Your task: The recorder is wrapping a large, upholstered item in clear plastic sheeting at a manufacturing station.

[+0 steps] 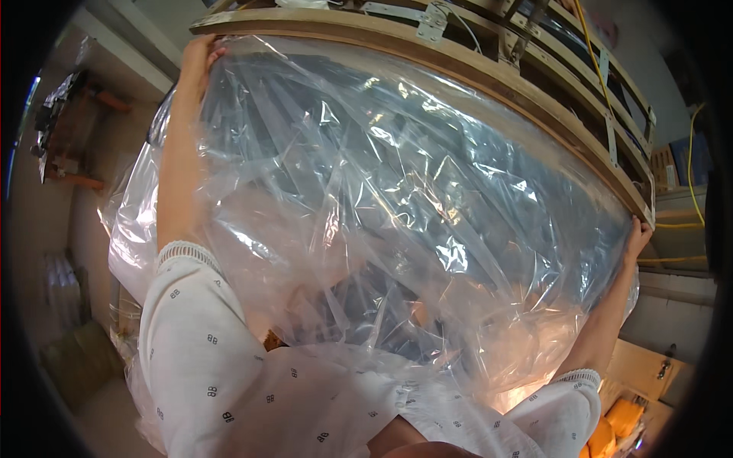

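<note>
Glossy plastic sheet (366,198), matt wooden frame (489,72), metal brackets (431,24), cloth shirt (252,389)

Small dark paired characters, printed like a repeating letter motif, are scattered at varied angles over the person's white shirt (305,397), across its front, left sleeve (191,320) and right sleeve (561,404).

To my right I see a yellow cable (690,156) hanging in a curve past a blue box (679,162), which sits beside a small wooden crate (663,166). Lower down are a pale wooden panel (637,366) and an orange bundle (624,417). An olive cushion-like block (80,366) lies low on my left.
</note>
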The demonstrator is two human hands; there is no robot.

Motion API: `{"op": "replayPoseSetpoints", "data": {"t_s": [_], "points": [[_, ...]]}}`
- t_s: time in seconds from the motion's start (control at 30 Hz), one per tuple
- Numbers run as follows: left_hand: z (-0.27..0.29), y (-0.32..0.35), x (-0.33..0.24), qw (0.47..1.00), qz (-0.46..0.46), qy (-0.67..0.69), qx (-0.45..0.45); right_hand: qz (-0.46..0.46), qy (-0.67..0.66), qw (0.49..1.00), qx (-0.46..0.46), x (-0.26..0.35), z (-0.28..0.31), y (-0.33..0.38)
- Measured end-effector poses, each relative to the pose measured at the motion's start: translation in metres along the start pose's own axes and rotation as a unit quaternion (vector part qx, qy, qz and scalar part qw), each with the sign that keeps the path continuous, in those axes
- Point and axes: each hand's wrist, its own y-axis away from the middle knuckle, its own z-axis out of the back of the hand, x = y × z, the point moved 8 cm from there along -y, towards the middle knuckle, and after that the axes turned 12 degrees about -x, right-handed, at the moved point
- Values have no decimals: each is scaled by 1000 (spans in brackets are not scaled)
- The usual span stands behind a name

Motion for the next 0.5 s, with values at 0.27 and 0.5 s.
{"op": "replayPoseSetpoints", "data": {"t_s": [0.27,0.5], "points": [[-4,0,-2,997,-56,11,56,-47,-185,980,51,43,19,2],[6,-50,-11,860,-272,-393,181,-503,-501,704,8,26,21,35]]}}
